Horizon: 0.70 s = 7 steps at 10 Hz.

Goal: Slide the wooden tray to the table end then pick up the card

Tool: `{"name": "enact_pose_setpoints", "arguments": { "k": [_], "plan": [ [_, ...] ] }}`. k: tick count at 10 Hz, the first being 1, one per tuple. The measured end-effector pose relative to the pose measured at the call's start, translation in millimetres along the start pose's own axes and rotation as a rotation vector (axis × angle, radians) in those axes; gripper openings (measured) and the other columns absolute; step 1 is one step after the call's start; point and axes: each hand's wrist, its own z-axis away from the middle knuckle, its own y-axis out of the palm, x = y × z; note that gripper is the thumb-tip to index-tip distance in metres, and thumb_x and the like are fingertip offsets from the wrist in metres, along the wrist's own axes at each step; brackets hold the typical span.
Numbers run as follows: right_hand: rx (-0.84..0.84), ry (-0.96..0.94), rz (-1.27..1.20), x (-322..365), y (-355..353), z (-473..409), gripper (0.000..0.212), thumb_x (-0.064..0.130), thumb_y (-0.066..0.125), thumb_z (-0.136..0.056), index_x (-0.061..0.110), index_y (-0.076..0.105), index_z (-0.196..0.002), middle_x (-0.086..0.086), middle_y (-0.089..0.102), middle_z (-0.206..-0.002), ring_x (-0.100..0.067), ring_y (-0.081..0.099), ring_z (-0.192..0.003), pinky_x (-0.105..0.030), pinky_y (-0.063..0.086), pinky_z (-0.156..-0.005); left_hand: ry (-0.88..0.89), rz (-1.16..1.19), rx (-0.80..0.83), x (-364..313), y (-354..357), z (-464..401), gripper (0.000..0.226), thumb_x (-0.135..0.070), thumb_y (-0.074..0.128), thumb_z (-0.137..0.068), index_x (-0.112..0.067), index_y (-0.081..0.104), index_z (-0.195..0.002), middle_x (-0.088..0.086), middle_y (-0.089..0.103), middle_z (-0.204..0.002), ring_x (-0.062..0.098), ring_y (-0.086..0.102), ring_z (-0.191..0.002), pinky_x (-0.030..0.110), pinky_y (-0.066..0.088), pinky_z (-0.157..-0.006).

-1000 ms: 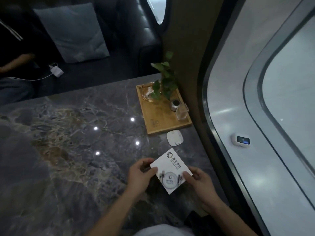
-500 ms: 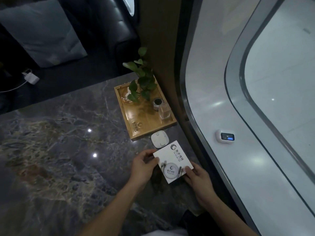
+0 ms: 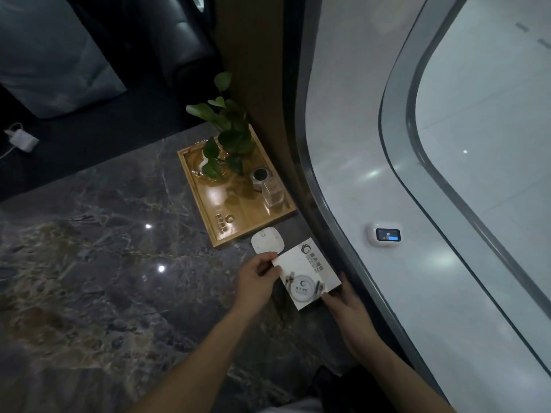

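Over marble table point(image 3: 89, 278), left hand point(image 3: 256, 281) and right hand point(image 3: 347, 308) fingers pinching card point(image 3: 307, 277) edges, forearms angled inward

Card point(image 3: 307, 275): swirl logo, print too blurred to read; wall display point(image 3: 387, 234) possibly shows "20".

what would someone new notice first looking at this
Most likely the white card, bright against the dark marble table, pinched at its edges by the left hand and right hand. Beyond it, by the wall, a wooden tray carries a leafy plant, and a small white disc lies between tray and card.
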Motion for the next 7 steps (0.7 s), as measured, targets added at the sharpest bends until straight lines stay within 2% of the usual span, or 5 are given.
{"name": "enact_pose_setpoints", "arguments": {
  "k": [1,2,3,5,7],
  "plan": [
    [0.007,0.016,0.005,-2.3,-2.7,1.4,0.062,0.004,0.057,-0.094,0.022,0.035,-0.149,0.001,0.055,-0.143,-0.016,0.047,-0.134,-0.048,0.034,-0.116,-0.006,-0.007,0.000,-0.5,2.0,-3.3,0.031,0.006,0.065,-0.085,-0.018,0.065,-0.104,-0.003,0.068,-0.108,0.006,0.063,-0.101,0.015,0.054,-0.075],
    [-0.017,0.033,0.009,-7.3,-8.6,3.7,0.064,0.002,0.055,-0.094,0.022,0.033,-0.150,-0.001,0.053,-0.144,-0.017,0.047,-0.135,-0.048,0.033,-0.116,-0.063,0.019,-0.032,4.6,1.3,-0.5,0.034,0.005,0.068,-0.084,-0.016,0.062,-0.110,0.002,0.067,-0.110,0.014,0.065,-0.102,0.030,0.056,-0.085],
    [-0.070,0.028,0.061,-13.1,-14.7,7.2,0.062,0.010,0.061,-0.088,0.018,0.040,-0.146,-0.007,0.056,-0.142,-0.020,0.054,-0.128,-0.049,0.037,-0.114,-0.152,0.109,-0.036,8.8,3.0,3.3,0.035,0.007,0.067,-0.084,-0.008,0.059,-0.115,0.010,0.065,-0.110,0.024,0.066,-0.101,0.036,0.058,-0.078],
    [-0.066,0.018,0.082,-3.1,-9.9,11.8,0.038,-0.011,0.046,-0.094,0.007,0.055,-0.127,-0.008,0.065,-0.120,-0.025,0.061,-0.111,-0.030,0.051,-0.090,-0.164,0.189,-0.006,-2.5,13.1,8.7,0.027,0.011,0.063,-0.084,-0.010,0.060,-0.100,0.010,0.067,-0.102,0.020,0.067,-0.090,0.027,0.057,-0.069],
    [-0.088,-0.019,0.152,1.8,-6.4,22.1,0.022,-0.008,0.053,-0.093,0.000,0.062,-0.112,-0.014,0.067,-0.100,-0.025,0.062,-0.090,-0.026,0.050,-0.075,-0.136,0.157,0.029,-5.8,8.0,20.6,0.024,0.010,0.061,-0.086,-0.012,0.062,-0.096,0.013,0.064,-0.105,0.022,0.065,-0.094,0.037,0.058,-0.083]
  ]
}}
